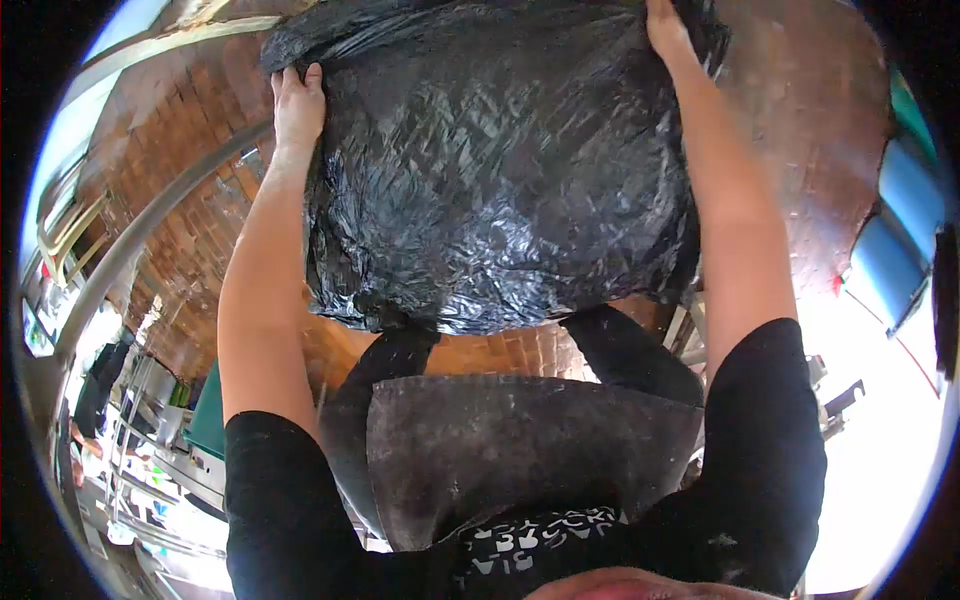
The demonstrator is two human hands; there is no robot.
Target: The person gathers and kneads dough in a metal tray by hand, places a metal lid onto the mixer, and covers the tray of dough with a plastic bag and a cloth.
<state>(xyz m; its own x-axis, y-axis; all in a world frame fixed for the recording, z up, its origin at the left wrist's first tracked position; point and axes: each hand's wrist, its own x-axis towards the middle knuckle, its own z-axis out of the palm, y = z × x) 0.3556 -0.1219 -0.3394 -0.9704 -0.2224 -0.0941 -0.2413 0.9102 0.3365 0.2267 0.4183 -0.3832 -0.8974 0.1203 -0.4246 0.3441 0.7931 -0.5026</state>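
Observation:
A large, crinkled black plastic bag (500, 170) spreads across the upper middle of the view in front of my legs. My left hand (298, 105) grips its upper left edge, the fingers tucked partly into the folds. At the upper right edge my right hand (668, 32) also has hold of the plastic, and some of its fingers are hidden at the top of the frame. Both arms are stretched forward. Whether anything is inside or under the plastic is hidden. Below it I see my dark apron (530, 440), dusted with pale marks.
Reddish brick-like flooring (200, 180) surrounds the bag. A curved grey pipe or rail (165, 205) runs along the left. Blue panels (885, 275) stand at the right. At lower left are metal racks (140, 430), a green bin-like object (208, 415) and a partly visible person (95, 390).

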